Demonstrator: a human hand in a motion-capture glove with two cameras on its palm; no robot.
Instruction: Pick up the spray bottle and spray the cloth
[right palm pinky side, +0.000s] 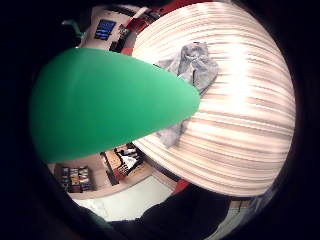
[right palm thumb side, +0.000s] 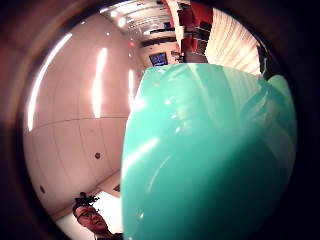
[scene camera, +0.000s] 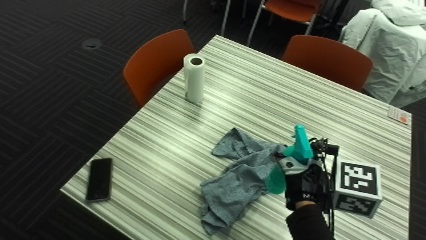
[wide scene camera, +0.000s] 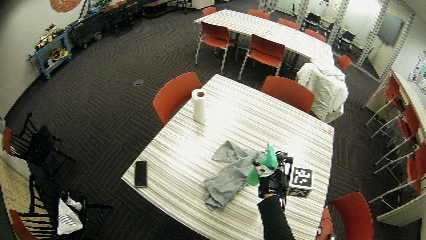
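Observation:
A teal-green spray bottle (scene camera: 293, 152) is lifted off the striped table (scene camera: 259, 95), tilted, with its body end pointing toward the cloth. My gloved right hand (scene camera: 303, 185) grips the bottle at its neck. A crumpled grey cloth (scene camera: 236, 180) lies on the table just left of the hand. In both palm views the green bottle (right palm pinky side: 110, 102) (right palm thumb side: 210, 155) fills much of the picture, and the cloth (right palm pinky side: 195, 65) shows on the table beyond its rounded end. From the wide outside view, bottle (wide scene camera: 264, 165) and hand (wide scene camera: 269, 184) hang beside the cloth (wide scene camera: 229, 177).
A paper towel roll (scene camera: 194, 77) stands upright at the table's far left. A black phone (scene camera: 100, 179) lies near the left front corner. Orange chairs (scene camera: 156, 62) stand around the table, and one at the far right carries a white jacket (scene camera: 393, 45).

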